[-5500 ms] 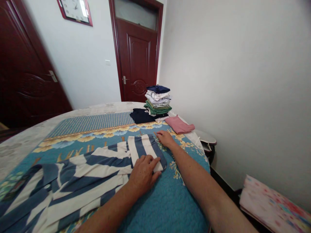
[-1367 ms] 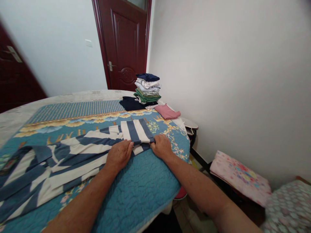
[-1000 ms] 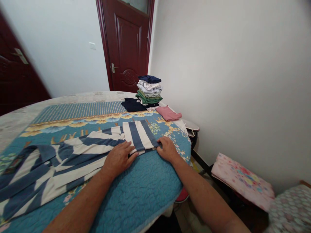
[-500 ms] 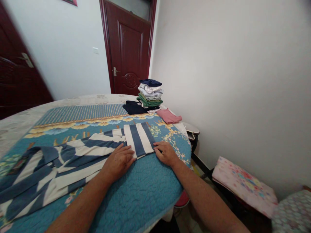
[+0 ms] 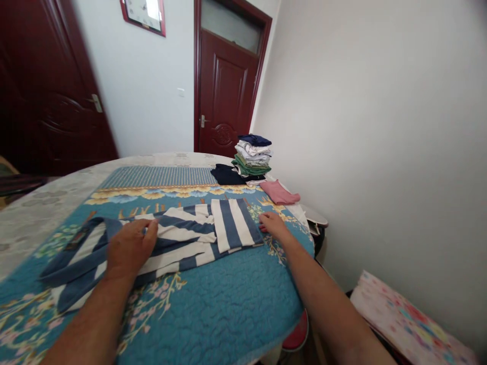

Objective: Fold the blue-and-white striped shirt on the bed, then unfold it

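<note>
In the head view, the striped garment (image 5: 178, 233) lies across the tabletop (image 5: 213, 299), from left to centre of the frame. The left hand (image 5: 131, 246), fingers curled, is over its left part; whether its grip pinches cloth, I cannot tell. Right of centre, the right hand (image 5: 273, 225) is loosely curled near the folded end.

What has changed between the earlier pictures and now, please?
The left hand has let go of the folded end of the striped shirt and moved left, to near the collar; whether it grips there is unclear. The right hand stayed by the folded end. The clothes stack and pink cloth stayed put.
</note>
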Demonstrator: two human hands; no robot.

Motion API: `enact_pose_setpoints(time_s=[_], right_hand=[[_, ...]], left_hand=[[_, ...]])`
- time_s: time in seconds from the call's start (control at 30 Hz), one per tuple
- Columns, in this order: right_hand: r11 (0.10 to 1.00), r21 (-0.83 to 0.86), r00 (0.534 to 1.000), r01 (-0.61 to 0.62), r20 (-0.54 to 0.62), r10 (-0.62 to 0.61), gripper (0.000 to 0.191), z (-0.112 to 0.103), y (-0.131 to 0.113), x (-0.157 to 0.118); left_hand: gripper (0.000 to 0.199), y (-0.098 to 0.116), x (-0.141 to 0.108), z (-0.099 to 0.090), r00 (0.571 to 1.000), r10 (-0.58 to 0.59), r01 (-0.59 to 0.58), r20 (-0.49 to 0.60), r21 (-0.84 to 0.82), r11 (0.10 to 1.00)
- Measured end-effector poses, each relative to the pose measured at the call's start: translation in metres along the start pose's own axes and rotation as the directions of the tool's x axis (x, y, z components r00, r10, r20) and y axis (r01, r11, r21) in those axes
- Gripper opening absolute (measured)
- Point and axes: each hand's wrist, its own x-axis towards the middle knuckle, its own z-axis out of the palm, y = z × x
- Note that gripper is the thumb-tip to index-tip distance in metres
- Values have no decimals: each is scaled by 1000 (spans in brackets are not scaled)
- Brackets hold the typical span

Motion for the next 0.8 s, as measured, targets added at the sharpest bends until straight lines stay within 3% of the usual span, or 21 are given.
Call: enact_pose_setpoints(time_s=[0.17,0.37,0.47,0.6,0.8], right_hand=[[998,-61,997,-25,71,30,34,20,-10,16],[975,-217,997,41,79,-24,32,29,-16,14],[993,-113,995,45,99,-34,25,32,-20,12],[997,83,990,8,139,-19,29,34,-29,10],[989,62,984,132,114,-138,30,35,-73,7]], left_hand=[[47,-14,0,-6,971,-220,220,95,18,975],[43,-19,8,-17,930,-364,368,53,-78,927],[42,-27,11,-25,895,-445,444,18,-127,887],[42,-40,14,-35,829,-558,543,-37,-190,818],[41,-52,15,-38,762,-646,612,-49,-271,743]])
